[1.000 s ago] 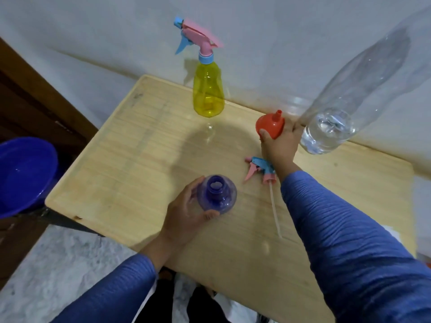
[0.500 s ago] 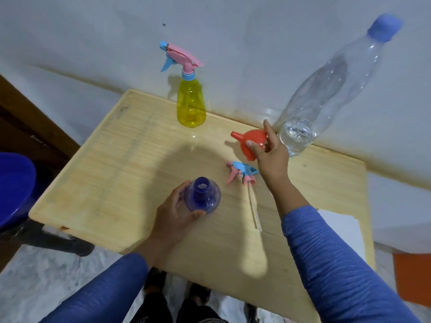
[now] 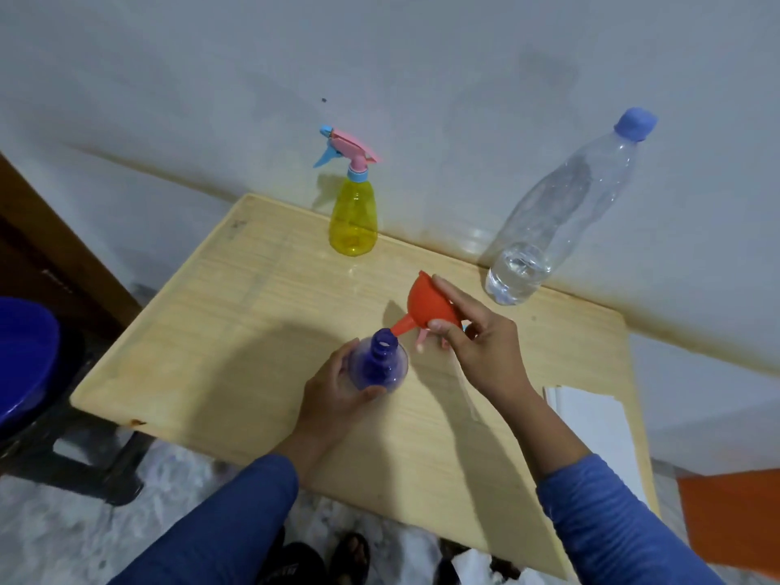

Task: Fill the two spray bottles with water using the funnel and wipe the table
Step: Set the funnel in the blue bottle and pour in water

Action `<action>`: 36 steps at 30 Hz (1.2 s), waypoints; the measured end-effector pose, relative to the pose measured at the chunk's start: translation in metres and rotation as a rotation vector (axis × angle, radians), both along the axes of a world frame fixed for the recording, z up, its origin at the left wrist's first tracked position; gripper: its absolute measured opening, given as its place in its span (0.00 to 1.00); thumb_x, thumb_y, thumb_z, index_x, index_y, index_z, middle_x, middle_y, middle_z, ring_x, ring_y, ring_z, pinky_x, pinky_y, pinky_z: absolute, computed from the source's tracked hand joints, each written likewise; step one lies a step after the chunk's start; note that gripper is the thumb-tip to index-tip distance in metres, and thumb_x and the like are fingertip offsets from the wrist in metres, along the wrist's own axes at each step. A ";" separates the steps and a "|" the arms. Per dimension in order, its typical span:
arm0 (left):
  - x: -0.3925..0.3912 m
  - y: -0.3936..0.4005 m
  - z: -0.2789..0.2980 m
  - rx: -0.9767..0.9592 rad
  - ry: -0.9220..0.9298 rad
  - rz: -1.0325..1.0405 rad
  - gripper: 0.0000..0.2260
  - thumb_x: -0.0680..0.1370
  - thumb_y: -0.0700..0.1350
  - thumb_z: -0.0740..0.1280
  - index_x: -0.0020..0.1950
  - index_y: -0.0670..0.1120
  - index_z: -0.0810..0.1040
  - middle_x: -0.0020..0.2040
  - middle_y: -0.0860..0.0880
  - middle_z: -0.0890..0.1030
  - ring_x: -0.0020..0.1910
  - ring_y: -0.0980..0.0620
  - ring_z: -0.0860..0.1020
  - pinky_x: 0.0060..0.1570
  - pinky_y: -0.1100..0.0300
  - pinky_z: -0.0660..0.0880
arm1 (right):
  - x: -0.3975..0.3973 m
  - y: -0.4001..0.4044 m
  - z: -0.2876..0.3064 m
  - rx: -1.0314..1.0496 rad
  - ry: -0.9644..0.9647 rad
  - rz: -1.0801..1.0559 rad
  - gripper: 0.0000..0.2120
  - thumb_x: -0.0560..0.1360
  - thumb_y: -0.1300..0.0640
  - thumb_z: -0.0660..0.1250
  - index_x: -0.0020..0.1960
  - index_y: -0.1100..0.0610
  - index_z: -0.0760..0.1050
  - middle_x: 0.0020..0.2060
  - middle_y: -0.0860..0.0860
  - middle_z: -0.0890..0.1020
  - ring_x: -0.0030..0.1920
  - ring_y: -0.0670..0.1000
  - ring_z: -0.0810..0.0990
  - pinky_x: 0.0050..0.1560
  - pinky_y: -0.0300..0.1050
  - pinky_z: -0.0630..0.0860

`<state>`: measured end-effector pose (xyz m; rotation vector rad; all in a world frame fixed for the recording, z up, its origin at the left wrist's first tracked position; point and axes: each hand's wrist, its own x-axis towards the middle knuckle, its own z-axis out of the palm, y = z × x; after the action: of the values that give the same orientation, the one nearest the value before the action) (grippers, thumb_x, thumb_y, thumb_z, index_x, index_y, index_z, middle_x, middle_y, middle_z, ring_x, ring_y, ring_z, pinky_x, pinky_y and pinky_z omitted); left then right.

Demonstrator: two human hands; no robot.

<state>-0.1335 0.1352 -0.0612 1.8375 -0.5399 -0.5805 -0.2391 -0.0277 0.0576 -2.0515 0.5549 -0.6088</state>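
My left hand [image 3: 337, 394] grips an open purple spray bottle [image 3: 382, 365] standing on the wooden table [image 3: 236, 314]. My right hand [image 3: 477, 348] pinches an orange funnel [image 3: 426, 306] by its rim, its spout pointing down-left just beside the bottle's mouth. That bottle's pink-and-blue spray head [image 3: 422, 342] lies on the table, mostly hidden behind my right hand. A yellow spray bottle [image 3: 352, 221] with its trigger head on stands at the back. A clear water bottle [image 3: 561, 213] with a blue cap holds a little water at the back right.
White paper towels [image 3: 591, 424] lie at the table's right edge. A blue basin [image 3: 21, 365] sits on a dark stool to the left. A wall runs behind the table, and an orange object [image 3: 734, 517] sits at lower right.
My right hand has lifted the funnel from beside the water bottle and carried it left toward the purple bottle's mouth, spout now pointing down-left. My left hand still holds the purple bottle.
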 end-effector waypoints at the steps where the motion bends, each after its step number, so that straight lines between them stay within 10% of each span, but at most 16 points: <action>1: 0.000 0.000 0.001 -0.002 -0.003 -0.001 0.34 0.57 0.67 0.71 0.61 0.66 0.67 0.54 0.67 0.76 0.53 0.63 0.76 0.48 0.72 0.70 | 0.000 0.002 -0.001 -0.044 0.022 0.013 0.26 0.71 0.58 0.69 0.64 0.37 0.70 0.47 0.46 0.82 0.38 0.40 0.76 0.48 0.33 0.70; 12: -0.001 0.001 0.007 0.005 -0.017 -0.031 0.35 0.58 0.63 0.68 0.64 0.57 0.70 0.52 0.65 0.75 0.49 0.63 0.76 0.43 0.77 0.69 | 0.007 0.017 -0.008 -0.286 -0.055 0.122 0.20 0.75 0.43 0.62 0.61 0.52 0.77 0.39 0.45 0.83 0.44 0.49 0.73 0.48 0.33 0.68; 22: 0.001 0.001 0.000 0.015 0.013 -0.043 0.35 0.62 0.56 0.74 0.68 0.55 0.68 0.59 0.59 0.76 0.57 0.61 0.74 0.53 0.70 0.69 | -0.002 0.025 -0.017 -0.341 0.000 0.219 0.14 0.75 0.51 0.64 0.57 0.54 0.80 0.59 0.48 0.79 0.71 0.54 0.65 0.70 0.41 0.64; 36: 0.000 0.003 -0.002 -0.024 0.012 -0.028 0.33 0.62 0.54 0.74 0.66 0.55 0.70 0.54 0.62 0.76 0.53 0.66 0.73 0.46 0.80 0.65 | -0.004 0.030 -0.006 -0.385 0.075 0.283 0.20 0.73 0.48 0.67 0.62 0.54 0.77 0.64 0.49 0.76 0.74 0.53 0.60 0.73 0.43 0.60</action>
<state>-0.1337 0.1379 -0.0627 1.8057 -0.5635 -0.6009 -0.2432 0.0020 0.0518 -2.4671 0.1897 -0.4983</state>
